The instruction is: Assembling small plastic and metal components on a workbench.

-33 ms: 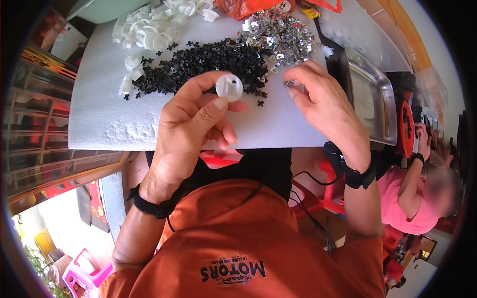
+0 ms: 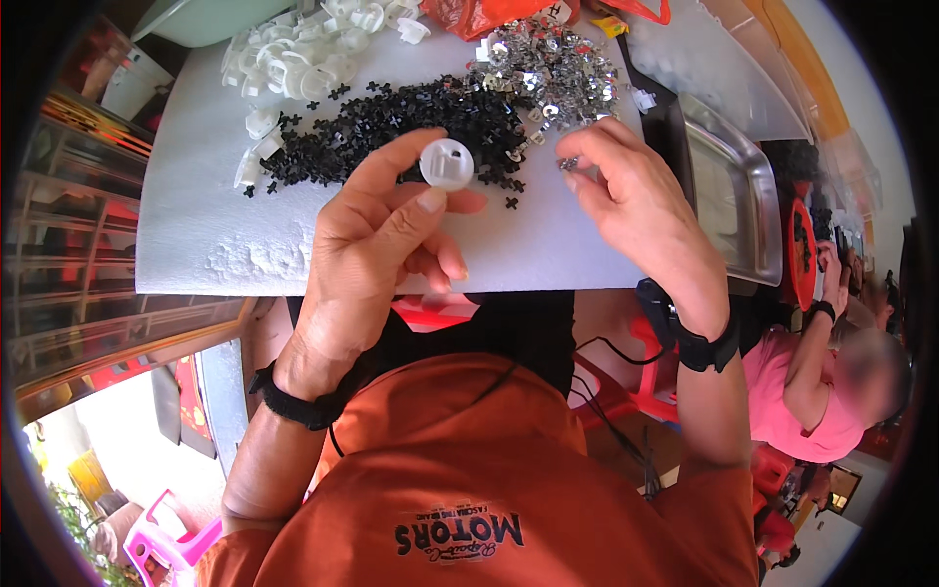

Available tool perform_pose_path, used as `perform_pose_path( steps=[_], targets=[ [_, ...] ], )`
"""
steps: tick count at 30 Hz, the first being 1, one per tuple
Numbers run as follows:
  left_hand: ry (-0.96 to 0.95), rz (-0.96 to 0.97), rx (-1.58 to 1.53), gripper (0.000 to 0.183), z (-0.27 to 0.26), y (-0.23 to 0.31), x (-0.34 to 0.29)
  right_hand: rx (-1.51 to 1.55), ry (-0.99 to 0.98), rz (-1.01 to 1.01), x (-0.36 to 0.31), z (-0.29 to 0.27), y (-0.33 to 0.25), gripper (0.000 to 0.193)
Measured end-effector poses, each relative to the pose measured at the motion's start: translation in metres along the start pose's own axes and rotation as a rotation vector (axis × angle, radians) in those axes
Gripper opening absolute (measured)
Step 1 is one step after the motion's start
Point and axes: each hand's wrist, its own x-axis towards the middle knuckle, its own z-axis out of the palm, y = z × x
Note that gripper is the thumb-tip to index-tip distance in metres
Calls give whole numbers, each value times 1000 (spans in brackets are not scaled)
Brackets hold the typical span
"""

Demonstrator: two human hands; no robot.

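My left hand point(image 2: 377, 220) pinches a round white plastic part point(image 2: 447, 164) between thumb and forefinger, held up over the near half of the white board point(image 2: 548, 235). A small dark slot shows in the part's face. To the right, my right hand point(image 2: 636, 191) closes thumb and forefinger on a small metal piece point(image 2: 568, 164); its exact form is too small to make out. Beyond the hands lie a heap of small black cross-shaped pieces point(image 2: 411, 122) and, right of it, a pile of shiny metal clips point(image 2: 558, 73). White plastic parts point(image 2: 298, 59) are heaped at the far left.
A metal tray point(image 2: 734, 196) stands right of the board, with a clear plastic bin point(image 2: 724, 68) beyond. Red plastic bags point(image 2: 469, 15) lie at the back. A green basin point(image 2: 201, 20) sits far left. Another person in pink point(image 2: 797, 391) is at the right, by a red tray point(image 2: 800, 254).
The white part in my left hand has shifted slightly left and up, and its slotted face is turned a little differently. My right hand has hardly moved.
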Motion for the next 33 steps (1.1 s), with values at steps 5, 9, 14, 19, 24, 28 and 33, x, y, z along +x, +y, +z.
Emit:
perform_pose_path(
  steps=[5,9,14,19,24,28,33],
  targets=[
    [48,49,9,54,5,0,-3,119,14,-6,-2,-3,-4,19],
    [66,41,49,50,9,1,-5,197,26,-14,-8,-3,-3,18],
    [118,98,143,32,17,2,-12,267,44,-18,-13,-1,0,18],
    [100,83,272,28,19,4,-13,249,67,-18,-17,2,5,18],
    [32,28,314,28,33,11,-11,345,85,-94,-21,-4,-4,18],
    [-14,16,349,29,55,7,4,364,63,-111,-22,-13,-11,18],
    [-78,8,334,19,61,6,20,400,68,-165,-23,-16,-16,20]
  ],
)
